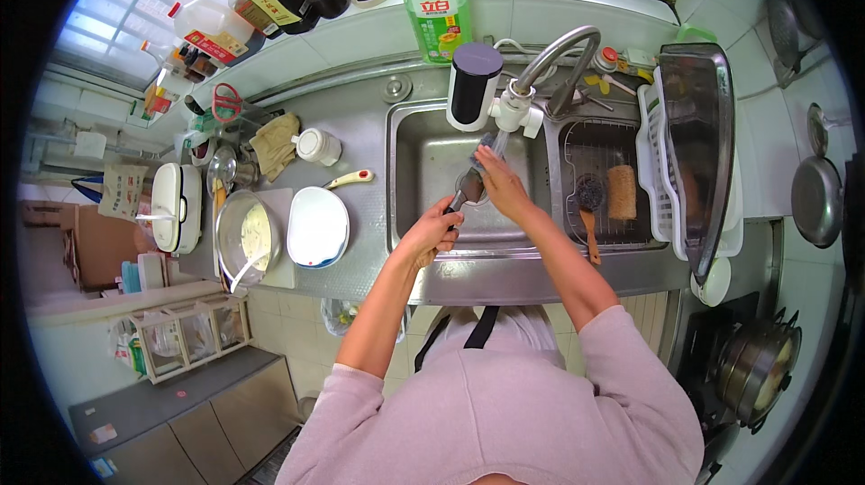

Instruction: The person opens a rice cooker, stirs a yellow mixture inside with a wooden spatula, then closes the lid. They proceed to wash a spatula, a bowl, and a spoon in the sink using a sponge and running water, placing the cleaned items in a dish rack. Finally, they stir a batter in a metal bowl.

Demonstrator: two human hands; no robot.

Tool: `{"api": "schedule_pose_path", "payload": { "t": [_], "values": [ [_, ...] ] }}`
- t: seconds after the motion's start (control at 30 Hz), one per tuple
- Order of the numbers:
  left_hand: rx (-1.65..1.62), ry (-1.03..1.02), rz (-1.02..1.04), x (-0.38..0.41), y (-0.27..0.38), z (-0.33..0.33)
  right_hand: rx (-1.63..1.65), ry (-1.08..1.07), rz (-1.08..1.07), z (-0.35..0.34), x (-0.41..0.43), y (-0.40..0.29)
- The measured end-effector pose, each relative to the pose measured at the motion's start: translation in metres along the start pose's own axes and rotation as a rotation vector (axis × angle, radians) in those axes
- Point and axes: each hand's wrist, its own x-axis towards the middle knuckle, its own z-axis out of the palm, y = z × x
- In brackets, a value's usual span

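My left hand (432, 231) grips the dark handle of a flat-bladed kitchen tool (472, 186) over the large steel sink basin (422, 140). Whether it is a knife or a turner cannot be made out. Fingers of my right hand (505, 186) press on a grey scouring pad (481, 152) just beyond the blade's far end, partly covering it. Water (501, 141) runs from the white filter tap (511, 110) beside those fingers. The basin's drain lies partly hidden behind the blade.
Left of the basin are a white oval-topped container (318, 227), a steel mixing bowl (233, 231) and a cloth (276, 143). A wooden-handled brush (590, 214) and a loofah (622, 192) lie in the smaller basin. The dish rack (652, 147) stands right; dish soap (436, 12) stands behind.
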Motion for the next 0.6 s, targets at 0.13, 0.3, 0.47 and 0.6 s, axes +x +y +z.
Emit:
{"api": "schedule_pose_path", "payload": {
  "t": [0.13,0.3,0.47,0.6],
  "values": [
    [-0.007,0.025,0.007,-0.005,0.001,-0.005,0.069,-0.051,-0.014,0.006,-0.012,-0.017],
    [0.09,-0.009,0.008,-0.019,0.001,-0.003,0.039,0.039,0.09,-0.009,0.015,0.04],
    [0.387,0.179,0.084,-0.008,-0.021,-0.017,0.513,0.295,0.597,-0.029,0.025,0.085],
    [0.51,0.286,0.295,0.021,-0.048,-0.033,0.776,0.463,0.585,-0.04,0.013,0.052]
  ]
}}
